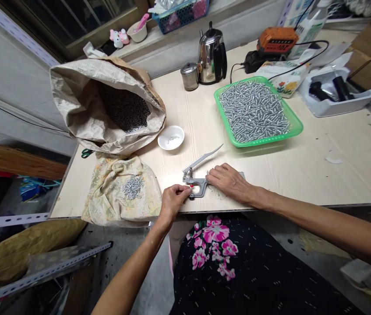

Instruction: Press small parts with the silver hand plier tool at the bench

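Near the table's front edge lies a grey pair of snap-fastener pliers [201,183], its long lever raised at an angle and a small red part showing at the jaw. My right hand [226,180] is closed around the fixed handle, fingers curled over it. My left hand [174,199] pinches at the jaw's open end; whatever sits between thumb and forefinger is too small to tell. To its left a pile of small metal pins [133,187] rests on a patterned cloth [106,205]. Beyond the pliers stands a white bowl [171,142] with a few small metal pieces inside.
A green tray [293,124] full of small metal pins stands on the right of the table. An open sack [73,100] of dark metal pieces leans at the left. Farther back are a kettle [210,57], a metal canister [189,78] and an orange battery [277,40].
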`<act>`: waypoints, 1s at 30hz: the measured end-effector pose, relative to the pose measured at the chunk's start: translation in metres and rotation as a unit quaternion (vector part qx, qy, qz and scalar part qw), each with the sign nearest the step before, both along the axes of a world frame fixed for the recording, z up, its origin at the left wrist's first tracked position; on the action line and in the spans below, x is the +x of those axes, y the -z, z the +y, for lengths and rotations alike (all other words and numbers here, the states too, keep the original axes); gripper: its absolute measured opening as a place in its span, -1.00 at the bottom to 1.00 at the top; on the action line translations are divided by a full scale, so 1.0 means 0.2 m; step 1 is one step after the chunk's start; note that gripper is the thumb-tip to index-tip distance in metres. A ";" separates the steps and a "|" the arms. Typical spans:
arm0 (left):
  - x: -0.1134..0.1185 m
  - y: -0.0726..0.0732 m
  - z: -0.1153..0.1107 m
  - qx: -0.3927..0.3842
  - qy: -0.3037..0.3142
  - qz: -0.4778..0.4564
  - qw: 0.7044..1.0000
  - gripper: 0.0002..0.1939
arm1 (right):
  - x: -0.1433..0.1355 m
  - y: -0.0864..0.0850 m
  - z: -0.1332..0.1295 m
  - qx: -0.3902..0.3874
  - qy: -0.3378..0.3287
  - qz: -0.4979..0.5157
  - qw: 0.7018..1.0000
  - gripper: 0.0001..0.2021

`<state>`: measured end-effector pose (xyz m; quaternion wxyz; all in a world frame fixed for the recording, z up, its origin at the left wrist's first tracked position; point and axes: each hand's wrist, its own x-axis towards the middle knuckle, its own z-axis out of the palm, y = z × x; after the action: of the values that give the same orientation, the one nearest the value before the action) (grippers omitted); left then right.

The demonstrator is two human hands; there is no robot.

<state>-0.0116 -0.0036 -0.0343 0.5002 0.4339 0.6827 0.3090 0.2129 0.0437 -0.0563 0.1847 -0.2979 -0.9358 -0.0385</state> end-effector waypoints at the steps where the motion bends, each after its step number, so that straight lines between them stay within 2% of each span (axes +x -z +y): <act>1: 0.00 0.00 0.00 -0.005 0.003 0.009 1.000 -0.71 | 0.00 0.00 0.00 -0.004 0.000 0.001 1.000 -0.76; 6: 0.01 -0.04 0.04 -0.063 0.043 0.046 0.996 -0.86 | 0.00 0.02 0.00 -0.028 0.008 0.001 1.000 -0.78; 11: 0.00 -0.06 0.07 -0.115 0.084 0.062 0.988 -0.83 | -0.02 0.03 0.00 -0.069 0.015 -0.003 0.997 -0.81; 16: 0.01 -0.08 0.08 -0.159 0.075 0.047 0.983 -0.81 | 0.00 -0.02 0.05 -0.137 0.006 -0.024 0.990 -0.88; 20: 0.02 -0.11 0.09 -0.184 0.066 0.032 0.980 -0.79 | 0.05 -0.05 0.15 -0.146 0.005 -0.013 0.989 -0.38; 22: 0.03 -0.12 0.10 -0.189 0.064 0.033 0.979 -0.77 | 0.07 -0.05 0.21 -0.151 0.002 -0.028 0.988 -0.20; 26: 0.04 -0.13 0.10 -0.194 0.052 0.030 0.979 -0.76 | 0.07 -0.07 0.29 -0.180 -0.028 -0.053 0.982 -0.16; 30: 0.03 -0.12 0.09 -0.179 0.052 0.020 0.982 -0.72 | 0.04 -0.09 0.30 -0.188 -0.010 -0.050 0.981 -0.23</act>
<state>-0.0048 0.0150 -0.0103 0.5716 0.3781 0.7133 0.1464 0.2218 0.1032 -0.0380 0.0789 -0.3156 -0.9373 0.1250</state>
